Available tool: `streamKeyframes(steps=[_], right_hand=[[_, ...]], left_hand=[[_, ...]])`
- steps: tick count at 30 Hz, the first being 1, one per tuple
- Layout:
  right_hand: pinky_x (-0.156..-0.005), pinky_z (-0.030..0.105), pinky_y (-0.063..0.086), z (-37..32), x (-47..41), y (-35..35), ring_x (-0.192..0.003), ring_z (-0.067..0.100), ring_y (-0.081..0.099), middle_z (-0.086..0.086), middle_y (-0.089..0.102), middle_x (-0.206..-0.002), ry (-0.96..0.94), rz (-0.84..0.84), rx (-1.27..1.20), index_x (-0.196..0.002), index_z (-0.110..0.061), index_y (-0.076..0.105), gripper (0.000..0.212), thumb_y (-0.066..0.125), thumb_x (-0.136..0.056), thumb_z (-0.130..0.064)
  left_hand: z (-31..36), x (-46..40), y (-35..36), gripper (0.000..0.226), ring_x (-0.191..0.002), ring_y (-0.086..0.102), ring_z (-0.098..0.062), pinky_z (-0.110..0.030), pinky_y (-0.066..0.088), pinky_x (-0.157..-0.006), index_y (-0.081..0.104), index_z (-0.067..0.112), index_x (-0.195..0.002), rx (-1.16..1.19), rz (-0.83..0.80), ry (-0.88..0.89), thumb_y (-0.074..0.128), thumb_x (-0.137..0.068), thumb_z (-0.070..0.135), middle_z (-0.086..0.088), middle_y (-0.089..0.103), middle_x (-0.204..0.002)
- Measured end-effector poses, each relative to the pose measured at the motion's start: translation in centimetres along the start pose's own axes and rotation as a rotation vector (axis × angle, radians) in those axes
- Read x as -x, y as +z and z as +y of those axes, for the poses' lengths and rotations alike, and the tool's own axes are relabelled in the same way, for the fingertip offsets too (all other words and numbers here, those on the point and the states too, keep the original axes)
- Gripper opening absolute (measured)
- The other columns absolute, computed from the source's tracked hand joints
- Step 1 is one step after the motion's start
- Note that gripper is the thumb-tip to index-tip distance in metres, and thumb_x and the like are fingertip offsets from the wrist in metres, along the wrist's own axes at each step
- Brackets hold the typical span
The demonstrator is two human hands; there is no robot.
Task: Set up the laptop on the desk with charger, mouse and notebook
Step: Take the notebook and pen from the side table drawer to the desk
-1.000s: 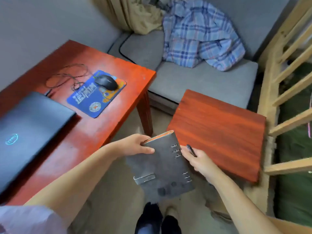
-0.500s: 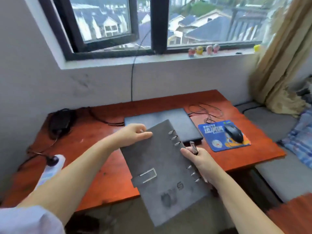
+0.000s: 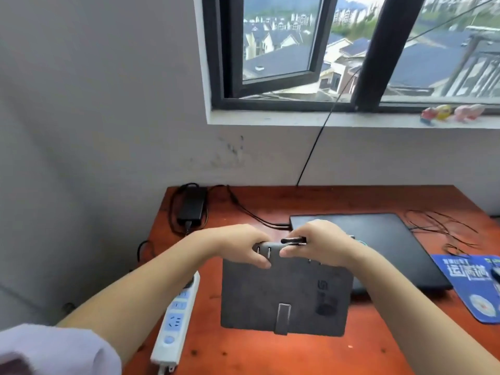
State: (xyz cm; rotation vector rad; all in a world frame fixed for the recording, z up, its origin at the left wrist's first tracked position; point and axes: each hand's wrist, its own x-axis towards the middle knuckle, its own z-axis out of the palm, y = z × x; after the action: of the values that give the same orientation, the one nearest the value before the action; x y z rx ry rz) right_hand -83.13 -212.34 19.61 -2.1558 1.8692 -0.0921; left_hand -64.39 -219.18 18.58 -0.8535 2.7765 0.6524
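I grip the notebook (image 3: 284, 296) by its ringed top edge, left hand (image 3: 244, 246) and right hand (image 3: 320, 244) both clenched on it, right also pinching a pen (image 3: 293, 241), to lower it flat at the laptop's (image 3: 378, 239) 8 o'clock.

Grey notebook (image 3: 284, 296); red-orange desk (image 3: 270, 355); black laptop (image 3: 384, 239); blue mouse pad (image 3: 470, 288); white-and-blue power strip (image 3: 176, 320).

Both hands' fingers (image 3: 261, 259) gripping grey notebook (image 3: 284, 296) spine over red desk (image 3: 270, 355), closed laptop (image 3: 378, 239) behind
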Motion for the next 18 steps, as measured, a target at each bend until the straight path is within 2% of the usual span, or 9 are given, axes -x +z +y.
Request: streamKeyframes(steps=[2,4,6,7,9,11,14,16,18], right_hand=[[-0.063,0.031,0.047,-0.1,-1.1,-0.6,-0.071,0.022,0.061,-0.002,0.067,-0.065,0.052,0.233,-0.074,-0.078,-0.018,0.068,0.029,0.061,-0.080,-0.047],[-0.070,0.034,0.051,0.9,-2.0,-1.5,-0.078,0.025,0.066,0.004,0.074,-0.077,0.111,0.624,-0.239,-0.083,-0.017,0.072,0.012,0.063,-0.083,-0.025],[-0.074,0.033,0.049,2.5,-2.3,-2.1,-0.082,0.028,0.066,0.009,0.073,-0.085,0.198,0.964,-0.346,-0.093,-0.012,0.070,0.017,0.056,-0.086,-0.014],[-0.075,0.032,0.047,3.2,-2.3,-1.9,-0.083,0.029,0.064,0.011,0.072,-0.087,0.259,1.046,-0.386,-0.095,-0.010,0.069,0.019,0.052,-0.088,-0.014],[-0.077,0.034,0.045,4.3,-2.4,-0.5,-0.088,0.033,0.062,0.016,0.068,-0.091,0.390,1.033,-0.435,-0.099,-0.007,0.067,0.023,0.047,-0.093,-0.018],[-0.072,0.034,0.044,4.7,-2.4,2.0,-0.086,0.034,0.062,0.019,0.067,-0.092,0.456,0.815,-0.572,-0.105,-0.002,0.064,0.031,0.045,-0.096,-0.025],[-0.044,0.015,0.040,3.1,-2.6,5.0,-0.049,0.002,0.055,-0.008,0.064,-0.060,0.311,0.385,-1.099,-0.121,-0.016,0.057,0.035,0.041,-0.095,-0.034],[-0.057,0.013,0.052,2.8,-3.0,6.1,-0.070,0.000,0.067,-0.011,0.074,-0.079,0.190,0.364,-1.266,-0.122,-0.026,0.056,0.031,0.045,-0.093,-0.031],[-0.075,0.017,0.055,3.0,-3.5,6.1,-0.094,0.002,0.067,-0.010,0.073,-0.104,0.171,0.424,-1.238,-0.119,-0.031,0.058,0.030,0.051,-0.091,-0.032]], left_hand=[[-2.1,0.5,0.8,0.031,-0.060,0.043,-0.009,-0.014,0.033,-0.049,0.042,0.026,-0.064,0.138,0.076,-0.003,0.064,-0.082,0.040,0.011,0.044,-0.062],[-3.9,1.1,1.8,0.032,-0.056,0.044,0.000,-0.012,0.035,-0.051,0.042,0.031,-0.060,0.318,0.173,-0.047,0.065,-0.081,0.039,0.014,0.046,-0.060],[-5.4,1.5,2.9,0.023,-0.056,0.048,0.006,-0.012,0.036,-0.053,0.051,0.033,-0.064,0.495,0.284,-0.114,0.066,-0.080,0.039,0.016,0.053,-0.062],[-6.1,1.7,3.4,0.016,-0.059,0.052,0.007,-0.014,0.040,-0.058,0.057,0.031,-0.070,0.620,0.337,-0.147,0.067,-0.079,0.038,0.016,0.058,-0.066],[-7.1,2.0,4.4,0.015,-0.076,0.065,-0.001,-0.023,0.050,-0.070,0.064,0.023,-0.088,0.931,0.434,-0.161,0.067,-0.080,0.035,0.009,0.071,-0.084],[-7.6,1.9,5.2,0.020,-0.088,0.070,-0.012,-0.025,0.056,-0.074,0.066,0.019,-0.100,1.212,0.522,-0.137,0.066,-0.083,0.029,0.000,0.075,-0.097],[-6.7,0.8,6.6,0.018,-0.090,0.071,-0.014,-0.025,0.058,-0.070,0.066,0.020,-0.101,1.475,0.629,-0.152,0.066,-0.084,0.026,-0.001,0.075,-0.099],[-5.9,0.0,8.0,0.030,-0.097,0.069,-0.018,-0.034,0.058,-0.080,0.062,0.019,-0.108,1.586,0.612,-0.181,0.064,-0.080,0.030,-0.002,0.074,-0.105],[-5.4,-0.4,9.3,0.033,-0.105,0.066,-0.021,-0.041,0.053,-0.090,0.057,0.016,-0.116,1.614,0.552,-0.194,0.060,-0.085,0.025,-0.004,0.071,-0.114]])
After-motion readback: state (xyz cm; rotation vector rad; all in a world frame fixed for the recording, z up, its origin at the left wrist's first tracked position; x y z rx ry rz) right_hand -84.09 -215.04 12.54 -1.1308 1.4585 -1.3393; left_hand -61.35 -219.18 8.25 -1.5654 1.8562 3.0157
